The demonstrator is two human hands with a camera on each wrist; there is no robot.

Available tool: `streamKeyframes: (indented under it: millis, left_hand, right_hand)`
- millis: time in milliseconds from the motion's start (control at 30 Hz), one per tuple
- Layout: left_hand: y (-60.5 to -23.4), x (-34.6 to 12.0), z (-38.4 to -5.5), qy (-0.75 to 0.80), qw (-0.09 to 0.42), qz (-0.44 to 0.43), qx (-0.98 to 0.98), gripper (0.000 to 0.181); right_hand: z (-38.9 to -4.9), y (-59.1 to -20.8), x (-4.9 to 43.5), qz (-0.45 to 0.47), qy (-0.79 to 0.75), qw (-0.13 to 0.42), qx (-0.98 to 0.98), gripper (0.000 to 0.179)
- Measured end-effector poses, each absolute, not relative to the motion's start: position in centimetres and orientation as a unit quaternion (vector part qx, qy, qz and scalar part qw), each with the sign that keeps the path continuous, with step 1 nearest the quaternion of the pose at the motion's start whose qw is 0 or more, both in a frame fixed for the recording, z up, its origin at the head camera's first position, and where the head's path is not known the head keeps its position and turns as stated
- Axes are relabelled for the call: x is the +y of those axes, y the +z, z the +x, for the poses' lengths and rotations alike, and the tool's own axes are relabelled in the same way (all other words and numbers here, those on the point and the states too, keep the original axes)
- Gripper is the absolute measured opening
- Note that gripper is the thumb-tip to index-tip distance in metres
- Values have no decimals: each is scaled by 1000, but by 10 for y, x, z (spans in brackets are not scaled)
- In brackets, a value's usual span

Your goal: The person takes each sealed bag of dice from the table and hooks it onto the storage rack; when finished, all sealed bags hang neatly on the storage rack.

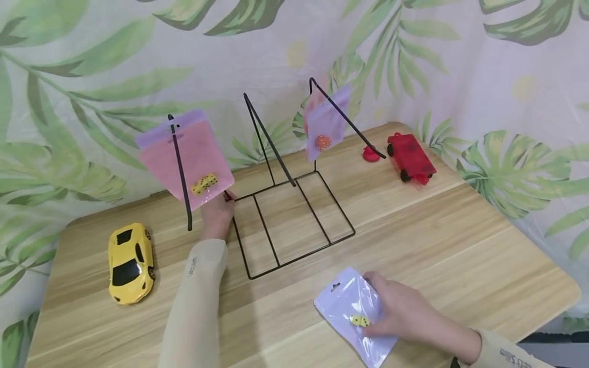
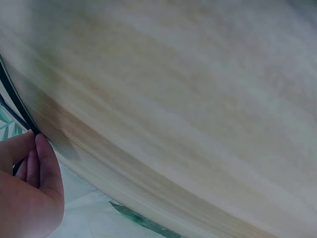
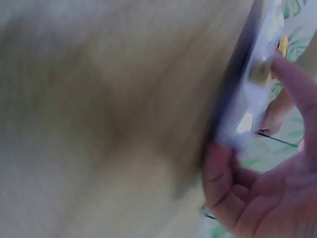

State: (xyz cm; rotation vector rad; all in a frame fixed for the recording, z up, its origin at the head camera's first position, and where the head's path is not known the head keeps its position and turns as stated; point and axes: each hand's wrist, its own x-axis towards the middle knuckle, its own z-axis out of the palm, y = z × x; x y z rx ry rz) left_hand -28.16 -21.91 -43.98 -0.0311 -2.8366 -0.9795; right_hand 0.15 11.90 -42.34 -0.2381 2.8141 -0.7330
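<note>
My right hand pinches a lilac zip pouch by its side edges, thumb across its front. Two yellow dice show through the film. In the right wrist view the pouch is seen nearly edge-on, with fingertips at its rim. At the back left corner of a black wire display rack, my left hand grips the frame. The left wrist view shows thumb and fingers pinching the dark wire. A pink-and-purple pouch with yellow dice hangs from the rack's left arm, partly over that hand.
On the right arm hang pouches, one with orange-red dotted pieces. The middle arm carries nothing. A yellow toy car stands at left; a red toy vehicle and a small red piece are at back right. Leaf-patterned cloth hangs behind.
</note>
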Motion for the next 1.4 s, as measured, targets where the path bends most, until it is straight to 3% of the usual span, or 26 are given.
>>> streamKeyframes:
  millis: [200,300,400,533,633,800,1133,1400]
  left_hand:
    - [-439,-220,-282,-322,57,-5,-945,14]
    - [-439,-222,-283,-304,43,-1,-952,15]
    - [-439,-222,-283,-296,39,2,-955,15]
    - [-438,-221,-282,-317,52,0,-947,13]
    - [-437,-219,-281,-331,60,-6,-942,13]
    - [-437,-219,-281,-325,58,-4,-944,12]
    - [-432,-220,-283,-307,53,9,-950,16]
    - [-435,-217,-281,-336,61,0,-940,18]
  right_hand:
    - [-19,-419,125,-146,-463,179,856,28]
    - [-32,-404,124,-179,-537,185,803,14]
    - [-43,-380,118,-218,-597,133,761,15]
    - [-56,-348,107,-278,-647,3,710,22]
    - [-65,-333,97,-263,-654,-53,707,27]
    - [-78,-324,85,-183,-664,-34,724,34]
    - [-100,-326,71,-115,-686,-18,719,35]
    - [-153,-326,29,3,-764,-42,644,35]
